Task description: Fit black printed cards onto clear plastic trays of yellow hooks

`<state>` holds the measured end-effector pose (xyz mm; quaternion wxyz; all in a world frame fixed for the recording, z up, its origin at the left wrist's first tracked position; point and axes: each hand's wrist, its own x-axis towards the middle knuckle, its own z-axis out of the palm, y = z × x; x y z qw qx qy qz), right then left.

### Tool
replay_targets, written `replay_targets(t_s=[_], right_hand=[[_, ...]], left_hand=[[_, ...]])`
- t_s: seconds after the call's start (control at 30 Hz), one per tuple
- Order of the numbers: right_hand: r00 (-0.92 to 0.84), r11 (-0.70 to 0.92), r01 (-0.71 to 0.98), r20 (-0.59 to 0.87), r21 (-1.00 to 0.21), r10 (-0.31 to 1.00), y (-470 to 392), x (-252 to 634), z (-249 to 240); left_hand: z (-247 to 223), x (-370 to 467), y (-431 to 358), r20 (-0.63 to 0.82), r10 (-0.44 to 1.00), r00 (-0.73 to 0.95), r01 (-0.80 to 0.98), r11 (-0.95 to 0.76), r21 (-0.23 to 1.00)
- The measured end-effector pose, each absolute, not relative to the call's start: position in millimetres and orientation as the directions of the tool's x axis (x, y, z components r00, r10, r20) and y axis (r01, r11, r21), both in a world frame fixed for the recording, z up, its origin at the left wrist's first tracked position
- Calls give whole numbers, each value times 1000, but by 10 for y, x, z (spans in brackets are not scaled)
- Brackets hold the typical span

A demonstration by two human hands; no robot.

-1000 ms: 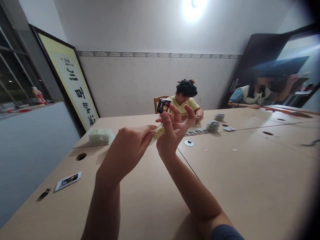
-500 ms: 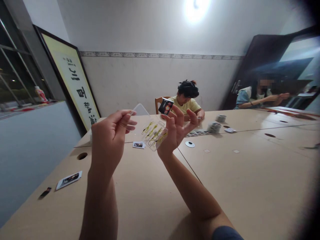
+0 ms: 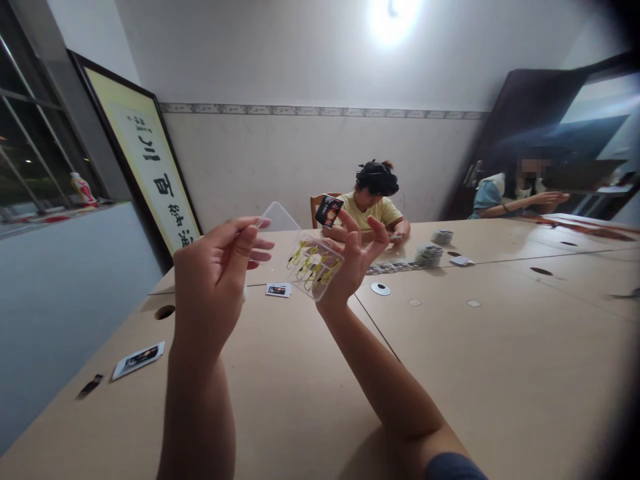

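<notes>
1. By the left hand (image 3: 215, 267), the lid (image 3: 279, 219) is pinched at its edge; by the right hand (image 3: 347, 270), the box (image 3: 305, 291) is gripped.
2. One box is held above the table (image 3: 280, 373), opened; its whole length runs from upper left, at the lid, to lower right.
3. Several yellowish hooks (image 3: 311, 265) are contained, bends toward lower left; their exact number cannot be counted.
4. One black card (image 3: 329, 211) is also held at the right fingers, tilted.
5. Farther, two stacks (image 3: 429, 255) are placed, and two persons (image 3: 383, 210) are seated.
</notes>
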<state>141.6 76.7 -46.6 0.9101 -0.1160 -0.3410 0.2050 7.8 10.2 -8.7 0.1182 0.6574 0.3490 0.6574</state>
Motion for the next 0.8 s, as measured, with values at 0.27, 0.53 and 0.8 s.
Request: replay_targets(t_s=[0.27,0.53,0.8], right_hand=[[618,857,-346,595,-381,514,740,1402,-443],[619,849,-433,584,-303,525,758,1466,-419],[753,911,-220,533,-349,386,689,1454,-391]], left_hand=[[-80,101,58,771,633,-68,359,-706,611],[-110,313,88,654,666,359,403,-743,535],[-137,517,79,586,719,372,355,-694,626]])
